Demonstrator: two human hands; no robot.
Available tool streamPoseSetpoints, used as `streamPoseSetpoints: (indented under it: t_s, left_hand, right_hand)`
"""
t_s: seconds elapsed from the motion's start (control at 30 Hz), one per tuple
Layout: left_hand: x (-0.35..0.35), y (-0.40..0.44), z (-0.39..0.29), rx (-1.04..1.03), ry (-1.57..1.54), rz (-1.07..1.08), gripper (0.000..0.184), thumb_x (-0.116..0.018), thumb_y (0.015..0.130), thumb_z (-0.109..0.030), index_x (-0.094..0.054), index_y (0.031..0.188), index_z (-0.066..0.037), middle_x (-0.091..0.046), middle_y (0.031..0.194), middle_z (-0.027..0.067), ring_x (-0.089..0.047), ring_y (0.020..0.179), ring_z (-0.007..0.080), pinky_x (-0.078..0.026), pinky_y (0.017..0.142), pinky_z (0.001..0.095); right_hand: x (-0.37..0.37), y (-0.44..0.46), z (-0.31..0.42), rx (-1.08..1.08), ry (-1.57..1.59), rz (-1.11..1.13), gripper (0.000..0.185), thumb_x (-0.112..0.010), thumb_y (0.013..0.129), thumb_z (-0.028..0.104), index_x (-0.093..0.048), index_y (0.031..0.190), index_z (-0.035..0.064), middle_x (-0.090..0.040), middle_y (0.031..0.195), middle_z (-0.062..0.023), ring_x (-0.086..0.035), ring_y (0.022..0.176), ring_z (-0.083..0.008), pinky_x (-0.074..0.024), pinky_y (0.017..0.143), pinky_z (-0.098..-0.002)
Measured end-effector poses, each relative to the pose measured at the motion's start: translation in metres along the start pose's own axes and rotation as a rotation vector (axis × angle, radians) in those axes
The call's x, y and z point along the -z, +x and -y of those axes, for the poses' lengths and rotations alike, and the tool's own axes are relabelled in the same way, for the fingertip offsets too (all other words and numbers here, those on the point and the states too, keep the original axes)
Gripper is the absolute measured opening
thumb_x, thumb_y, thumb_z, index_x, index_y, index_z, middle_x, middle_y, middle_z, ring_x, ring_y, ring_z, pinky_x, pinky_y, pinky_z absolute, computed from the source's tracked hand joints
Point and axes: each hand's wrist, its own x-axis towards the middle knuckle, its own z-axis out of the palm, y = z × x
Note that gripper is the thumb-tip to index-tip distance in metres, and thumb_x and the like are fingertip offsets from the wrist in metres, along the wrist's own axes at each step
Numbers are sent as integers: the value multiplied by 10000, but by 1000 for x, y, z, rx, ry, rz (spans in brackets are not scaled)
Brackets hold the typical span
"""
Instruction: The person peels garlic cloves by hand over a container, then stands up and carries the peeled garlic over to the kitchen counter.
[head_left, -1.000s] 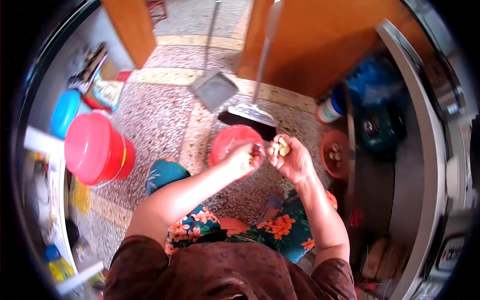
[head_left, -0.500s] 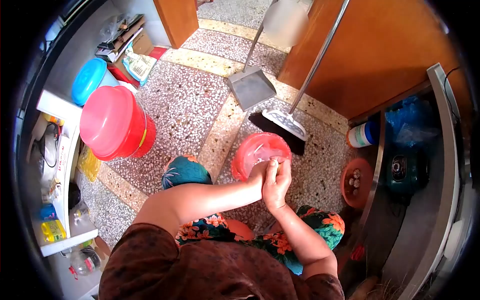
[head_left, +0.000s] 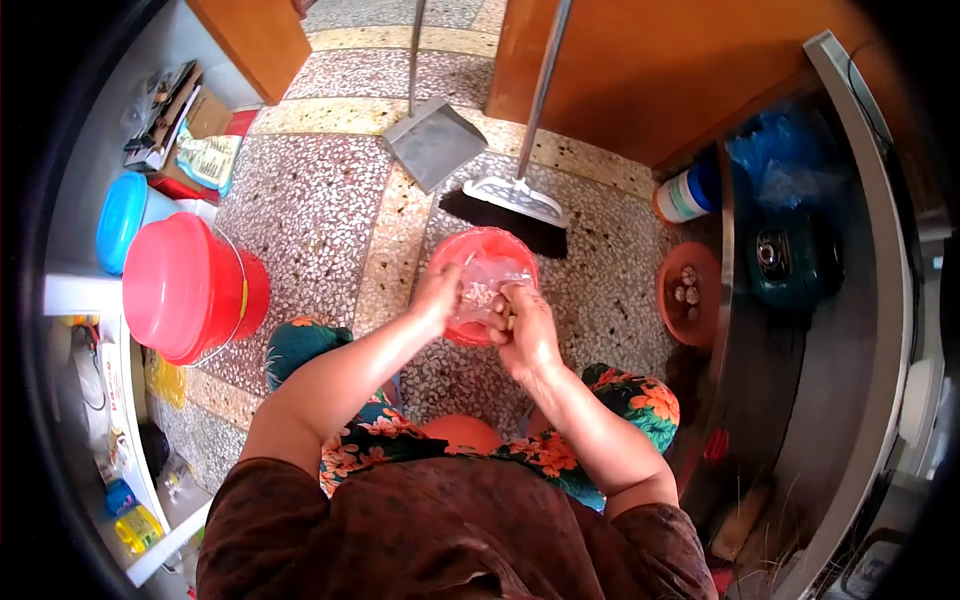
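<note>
A red plastic basin [head_left: 490, 238] stands on the floor in front of my knees. It seems lined with clear plastic, with small pale pieces [head_left: 478, 294] at the bottom, too small to name. My left hand [head_left: 438, 300] is over the basin's left rim, its fingertips inside and blurred; whether they hold anything I cannot make out. On the right rim, my right hand [head_left: 525, 328] has its fingers curled together, thumb toward the basin. Something small and pale seems to be between them, but its kind is hidden.
Beyond the basin are a broom [head_left: 517, 200] and a grey dustpan [head_left: 435, 145]. A lidded red bucket [head_left: 205, 290] and a blue-lidded tub [head_left: 124, 222] stand at left. At right, an orange bowl [head_left: 672, 285] holds several pale round bulbs beside a low shelf [head_left: 885, 340].
My hands were together over the basin's near edge; now they are apart, the left over the left rim and the right at the right. The whole view has shifted.
</note>
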Motion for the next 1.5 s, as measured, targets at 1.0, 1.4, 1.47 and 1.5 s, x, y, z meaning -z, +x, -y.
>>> streamPoseSetpoints:
  t_s: [1.0,1.4,1.47,1.5]
  left_hand:
    - [-51,122,261,-123,536,704,149,-586,809,-194,-603,814,-47,-464,523,30,-391,366,117,-284,325,259]
    - [-46,27,77,458,686,493,173,-462,901,-191,-560,991,-82,-415,582,-23,-345,421,66,-229,332,212]
    - [-60,26,94,519,481,454,165,-452,938,-277,-500,916,-120,-390,571,-14,-335,420,73,-214,335,211]
    - [-65,32,107,512,443,434,177,-444,944,-292,-495,909,-126,-389,570,-13,-337,420,76,-217,338,217]
  right_hand:
    - [61,-10,47,197,47,-49,92,-491,906,160,-537,915,81,-462,703,14,-383,531,-80,-290,443,-219]
    - [90,-38,144,463,546,-3,130,-479,922,140,-492,956,16,-433,719,-15,-357,563,-104,-291,482,-243]
    - [100,-43,153,513,548,69,143,-481,928,159,-495,957,20,-436,718,-11,-357,567,-105,-290,482,-245]
    - [102,-45,155,559,526,50,156,-479,935,177,-500,956,24,-435,718,-9,-364,573,-106,-291,484,-242]
